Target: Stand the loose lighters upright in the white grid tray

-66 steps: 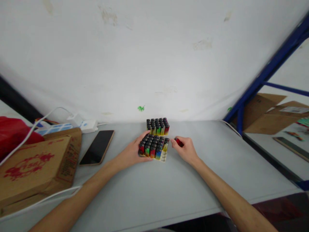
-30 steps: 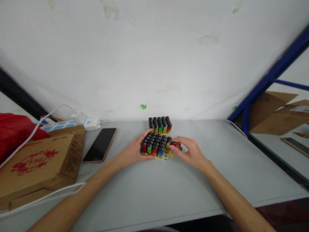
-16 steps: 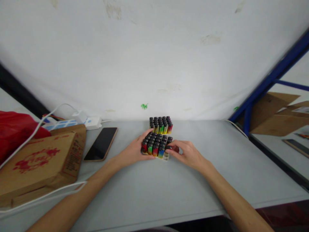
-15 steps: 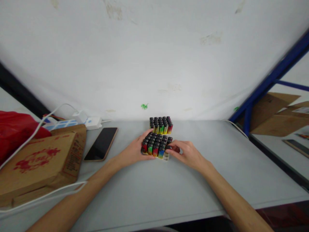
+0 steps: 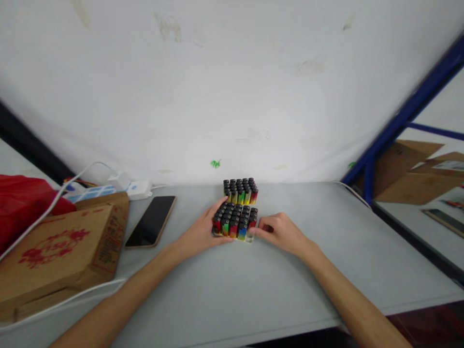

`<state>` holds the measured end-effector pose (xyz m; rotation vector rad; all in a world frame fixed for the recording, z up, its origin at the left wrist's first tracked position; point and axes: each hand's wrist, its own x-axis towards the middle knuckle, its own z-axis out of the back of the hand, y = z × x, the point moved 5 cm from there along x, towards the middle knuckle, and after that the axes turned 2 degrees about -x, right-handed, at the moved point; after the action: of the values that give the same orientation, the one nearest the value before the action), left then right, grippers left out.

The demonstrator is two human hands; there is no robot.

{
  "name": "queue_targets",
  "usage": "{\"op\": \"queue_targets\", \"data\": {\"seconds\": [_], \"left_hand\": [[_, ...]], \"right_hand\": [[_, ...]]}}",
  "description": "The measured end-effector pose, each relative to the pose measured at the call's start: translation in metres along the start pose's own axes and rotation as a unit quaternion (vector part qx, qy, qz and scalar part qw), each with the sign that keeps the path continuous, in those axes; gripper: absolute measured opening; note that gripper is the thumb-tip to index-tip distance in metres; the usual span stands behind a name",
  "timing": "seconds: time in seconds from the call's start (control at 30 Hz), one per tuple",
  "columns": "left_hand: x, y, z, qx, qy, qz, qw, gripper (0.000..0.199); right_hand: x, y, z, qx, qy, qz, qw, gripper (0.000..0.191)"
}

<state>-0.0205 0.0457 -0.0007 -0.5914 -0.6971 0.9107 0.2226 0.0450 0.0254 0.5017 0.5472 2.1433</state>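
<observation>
Black-topped lighters with coloured bodies stand upright in rows in a clear tray (image 5: 249, 238) at the middle of the table. My left hand (image 5: 203, 229) grips the tray's left side, thumb at the near edge and fingers at the far left corner. At the tray's right side is my right hand (image 5: 277, 231), its fingers bent and the thumb near the front right corner; whether a lighter is between the fingertips is unclear. Behind this tray, a second block of upright lighters (image 5: 241, 192) stands close to the wall.
On the left lie a phone (image 5: 151, 221), a cardboard box (image 5: 54, 251), a red bag (image 5: 29, 208), a power strip (image 5: 139, 189) and white cables. At the right are a blue metal frame (image 5: 369, 179) and an open carton (image 5: 409, 186).
The lighter that my right fingers held above the tray's right column now stands upright in that column. My right fingers have moved slightly down and away. My left hand keeps its grip.
</observation>
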Motion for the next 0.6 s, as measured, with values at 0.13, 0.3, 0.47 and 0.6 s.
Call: {"op": "queue_targets", "data": {"seconds": [0.13, 0.3, 0.47, 0.6], "left_hand": [[-0.001, -0.003, -0.004, 0.005, -0.059, -0.005, 0.998, 0.115], [0.001, -0.003, -0.009, 0.039, -0.114, 0.001, 0.993, 0.12], [0.008, 0.002, -0.017, 0.041, -0.11, -0.01, 0.993, 0.126], [0.013, 0.003, -0.019, 0.006, -0.128, -0.012, 0.992, 0.125]], "right_hand": [[0.002, -0.002, -0.004, -0.043, 0.022, -0.055, 0.997, 0.05], [0.007, -0.005, -0.011, -0.114, 0.027, -0.072, 0.991, 0.04], [0.009, -0.011, -0.009, -0.112, -0.009, -0.092, 0.989, 0.039], [0.011, -0.019, -0.01, -0.085, -0.029, -0.09, 0.992, 0.036]]}}
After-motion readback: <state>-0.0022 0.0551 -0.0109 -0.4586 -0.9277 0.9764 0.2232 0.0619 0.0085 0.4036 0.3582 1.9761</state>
